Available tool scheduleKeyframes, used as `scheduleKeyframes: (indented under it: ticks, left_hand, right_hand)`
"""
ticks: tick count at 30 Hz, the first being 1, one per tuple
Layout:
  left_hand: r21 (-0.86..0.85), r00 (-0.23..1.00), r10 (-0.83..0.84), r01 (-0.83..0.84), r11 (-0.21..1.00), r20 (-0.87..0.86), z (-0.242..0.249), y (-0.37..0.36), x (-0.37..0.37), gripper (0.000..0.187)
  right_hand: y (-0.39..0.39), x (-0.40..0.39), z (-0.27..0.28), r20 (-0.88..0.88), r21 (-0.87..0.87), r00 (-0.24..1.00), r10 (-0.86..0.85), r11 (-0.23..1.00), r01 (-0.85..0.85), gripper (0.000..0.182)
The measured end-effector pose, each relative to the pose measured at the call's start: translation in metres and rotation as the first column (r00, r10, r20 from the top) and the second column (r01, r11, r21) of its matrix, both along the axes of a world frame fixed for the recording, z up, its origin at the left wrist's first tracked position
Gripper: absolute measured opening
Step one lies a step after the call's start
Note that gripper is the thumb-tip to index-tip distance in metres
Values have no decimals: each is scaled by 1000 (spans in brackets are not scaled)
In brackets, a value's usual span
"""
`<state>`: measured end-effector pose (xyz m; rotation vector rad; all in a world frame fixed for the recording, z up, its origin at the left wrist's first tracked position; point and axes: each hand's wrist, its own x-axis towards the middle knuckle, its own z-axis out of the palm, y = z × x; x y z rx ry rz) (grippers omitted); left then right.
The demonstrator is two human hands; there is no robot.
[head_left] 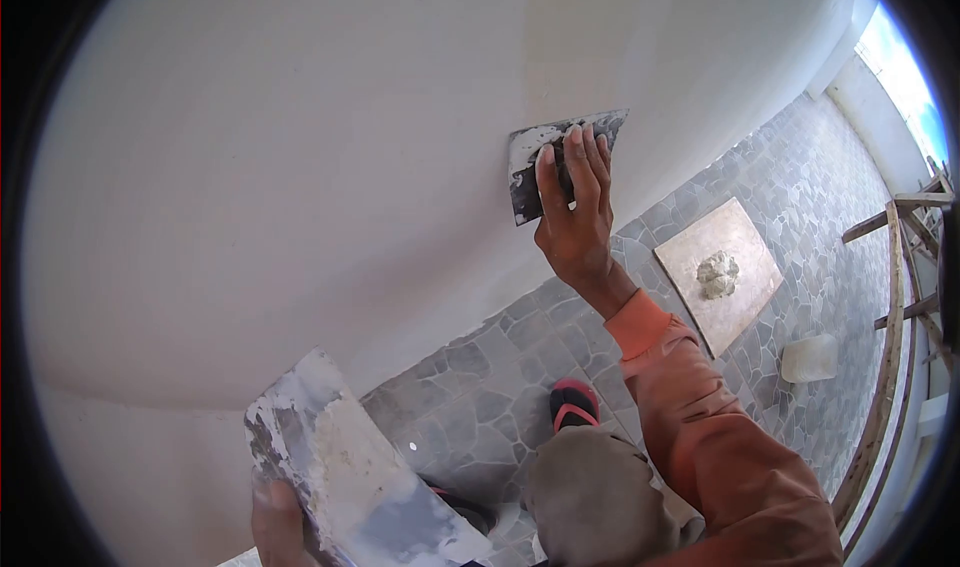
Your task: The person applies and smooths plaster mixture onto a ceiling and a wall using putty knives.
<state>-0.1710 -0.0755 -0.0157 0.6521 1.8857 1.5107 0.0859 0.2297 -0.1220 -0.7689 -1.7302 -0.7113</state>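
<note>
My right hand [578, 207], in an orange sleeve, presses a dark putty knife [530, 157] with a wide flat blade against the pale wall [300, 167]. White filler is smeared over the blade, and the fingers lie across its back. Low on the left, my left hand [278, 522] grips a plaster hawk [345, 447], a flat board coated in white and grey filler; its underside and most of the fingers are hidden. A damp-looking beige strip [575, 57] runs up the wall above the blade.
On the stone-patterned tile floor [470, 367] lies a square board [745, 242] with a mound of mortar [717, 275]. Beyond it stand a whitish translucent container [810, 359] and a wooden trestle [885, 347] at the right. My sandalled foot [574, 405] is below.
</note>
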Motion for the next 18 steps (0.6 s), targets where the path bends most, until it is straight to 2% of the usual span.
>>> scheduleKeyframes:
  ticks: [3,5,7,10,11,13,16,18]
  left_hand:
    - [11,1000,-17,17,1000,-10,-2,4,1,35]
    - [39,999,-44,44,998,2,-3,6,1,35]
    - [95,990,-90,80,992,105,-2,14,7,36]
    - [228,945,-101,29,973,310,26,30,44,36]
    - [276,918,-101,-9,961,384,32,31,53,34]
    - [296,905,-137,13,955,402,30,29,48,32]
    - [325,897,-151,8,946,415,31,26,52,30]
    - [353,891,-194,40,935,411,32,24,52,30]
  right_hand:
    - [1,-6,-27,-37,-17,999,22,1000,-23,45]
    - [-6,-4,-51,-11,-98,999,34,995,-35,48]
    - [-17,0,-69,26,-200,998,58,978,-51,52]
    - [-49,16,-67,54,-369,988,143,922,-113,56]
    - [-62,23,-59,39,-411,983,180,900,-148,58]
    - [-88,33,-14,71,-445,974,217,881,-164,58]
    - [-86,36,82,63,-251,981,186,954,-164,55]
    - [-70,32,153,59,-20,989,138,990,-137,53]
